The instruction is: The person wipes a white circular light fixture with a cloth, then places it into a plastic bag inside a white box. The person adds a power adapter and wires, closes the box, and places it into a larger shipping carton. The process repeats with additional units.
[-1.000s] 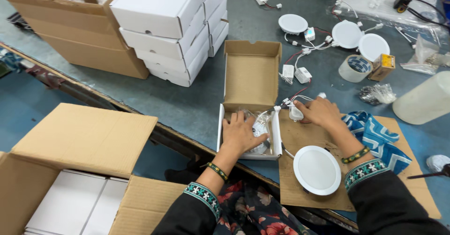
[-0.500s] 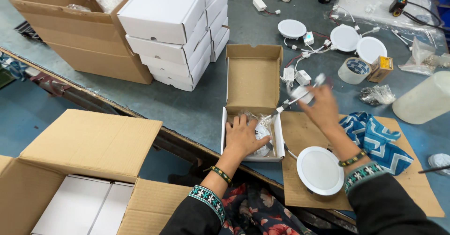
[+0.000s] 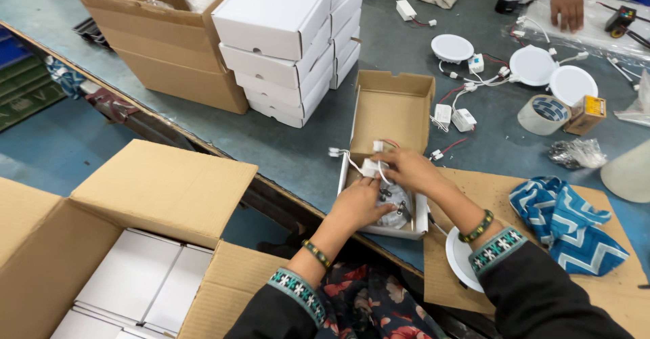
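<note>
An open small cardboard box (image 3: 391, 116) lies on the grey table with its lid flipped back. A round light fitting in clear wrap (image 3: 395, 204) sits inside it. My left hand (image 3: 357, 204) rests on that fitting and pinches a small white driver block (image 3: 370, 168) with thin wires. My right hand (image 3: 407, 169) grips the same block and wires from the right, above the box. A white round lamp (image 3: 462, 260) lies under my right forearm on a cardboard sheet (image 3: 542, 258).
A stack of white boxes (image 3: 288, 41) stands behind; a large carton (image 3: 162, 48) lies further left. Another carton (image 3: 122, 244) with white boxes sits below the table. Loose lamps (image 3: 535, 65), a tape roll (image 3: 544, 114), a blue patterned cloth (image 3: 569, 224) and another person's hand (image 3: 565, 7) lie right.
My right hand has come down and left from above the table, bringing the driver block and wires over the box. My left hand has stayed on the fitting.
</note>
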